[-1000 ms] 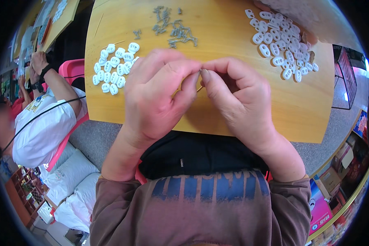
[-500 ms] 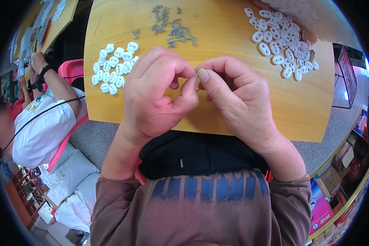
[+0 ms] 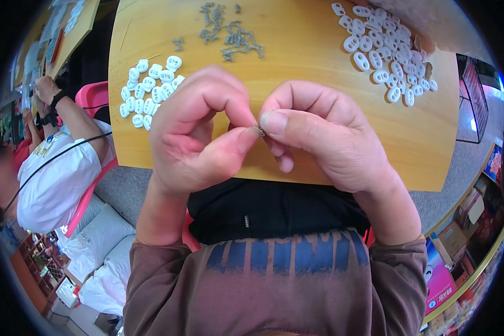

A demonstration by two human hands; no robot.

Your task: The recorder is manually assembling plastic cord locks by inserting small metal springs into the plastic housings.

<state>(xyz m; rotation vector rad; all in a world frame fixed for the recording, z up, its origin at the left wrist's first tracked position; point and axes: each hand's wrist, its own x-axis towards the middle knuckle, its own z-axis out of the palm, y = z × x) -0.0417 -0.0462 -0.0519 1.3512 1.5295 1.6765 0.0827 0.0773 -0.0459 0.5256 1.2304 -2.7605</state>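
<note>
A tiny metal spring [image 3: 261, 132] shows between my fingertips, above the near part of the wooden table [image 3: 297, 61]. My left hand [image 3: 193, 137] is closed in a pinch, with thumb and index finger meeting at the spring. From the other side my right hand [image 3: 330, 134] pinches at it too, thumb on top and the other fingers curled below. My fingers cover much of the spring. Beyond my hands lies a loose pile of small coil springs [image 3: 239, 40]. White rounded plastic pieces with two openings [image 3: 139, 91] are gathered by my left hand.
A larger heap of white oval two-hole pieces [image 3: 361, 60] lies at the far right, beside a clear plastic bag [image 3: 431, 22]. Thin sticks lie at the table's left. On the left a person in a white shirt [image 3: 61, 179] sits on a pink chair [image 3: 92, 95], near stuffed white sacks [image 3: 98, 232].
Both hands have shifted slightly left and a little nearer to me. My right hand has turned, and the spring between the fingertips now shows more plainly.
</note>
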